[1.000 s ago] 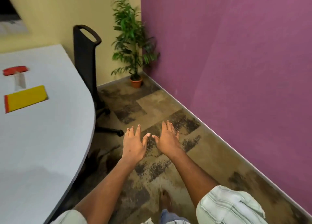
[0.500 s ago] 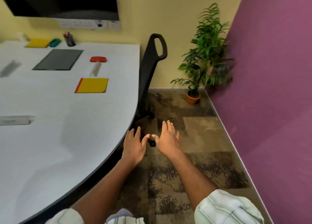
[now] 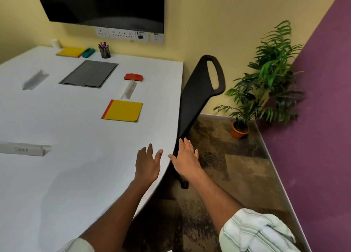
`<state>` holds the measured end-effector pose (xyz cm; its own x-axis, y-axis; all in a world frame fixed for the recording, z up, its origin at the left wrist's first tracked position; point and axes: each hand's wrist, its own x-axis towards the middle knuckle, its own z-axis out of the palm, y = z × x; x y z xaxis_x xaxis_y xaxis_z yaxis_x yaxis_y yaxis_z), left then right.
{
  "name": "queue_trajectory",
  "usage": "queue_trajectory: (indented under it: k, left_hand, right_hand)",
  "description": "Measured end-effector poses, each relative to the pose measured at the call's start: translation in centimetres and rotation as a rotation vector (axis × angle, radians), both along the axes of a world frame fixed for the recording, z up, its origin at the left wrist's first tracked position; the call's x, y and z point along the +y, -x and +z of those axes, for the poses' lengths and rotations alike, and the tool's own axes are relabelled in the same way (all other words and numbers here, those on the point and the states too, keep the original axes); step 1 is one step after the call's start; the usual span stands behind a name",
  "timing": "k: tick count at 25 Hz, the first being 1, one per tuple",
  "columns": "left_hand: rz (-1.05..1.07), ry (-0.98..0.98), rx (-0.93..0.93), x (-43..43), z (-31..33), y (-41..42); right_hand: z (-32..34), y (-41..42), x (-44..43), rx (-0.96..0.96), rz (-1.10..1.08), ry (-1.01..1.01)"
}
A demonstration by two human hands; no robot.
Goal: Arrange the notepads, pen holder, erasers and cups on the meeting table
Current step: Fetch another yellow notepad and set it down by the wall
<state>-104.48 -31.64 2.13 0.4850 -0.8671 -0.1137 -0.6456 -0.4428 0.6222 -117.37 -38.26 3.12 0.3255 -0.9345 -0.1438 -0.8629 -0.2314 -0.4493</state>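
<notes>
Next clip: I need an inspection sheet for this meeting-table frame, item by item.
surface: white table with a curved edge on the right.
job's things: near notepad, yellow, lies flat in front of the chair, with the red eraser beyond it. Far notepad, green eraser, pen holder with pens and white cup stand along the far edge.
clutter: three folded name cards, one between the red eraser and the near notepad; grey panel set in the table.
grippers: left hand over the table edge, right hand just past it; fingers straight, holding nothing.
cables: nothing seen.
surroundings: black chair, potted plant, dark screen, wall sockets.
</notes>
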Motion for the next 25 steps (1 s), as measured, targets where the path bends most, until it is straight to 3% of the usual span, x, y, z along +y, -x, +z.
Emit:
queue_trajectory:
  k: [7, 12, 15, 20, 25]
  left_hand:
    - [0.112, 0.027, -0.03, -7.6, 0.3, -10.9]
    - [0.249, 0.069, 0.095, -10.1, -0.3, -14.3]
    - [0.362, 0.043, 0.287, -11.6, -0.7, -15.7]
    - [0.742, 0.032, 0.88, -16.4, -1.5, -19.0]
    - [0.964, 0.082, 1.003, -22.1, -3.2, -22.1]
  right_hand:
    - [0.0, -11.4, -8.1, 0.032, 0.143, 0.022]
    - [-0.6, -16.9, -11.5, 0.069, 0.257, 0.012]
    - [-0.7, -20.1, -13.6, 0.047, 0.33, 0.009]
    - [-1.3, -24.9, -19.5, 0.035, 0.463, 0.008]
    - [-3.5, -27.9, -27.8, 0.05, 0.539, -0.025]
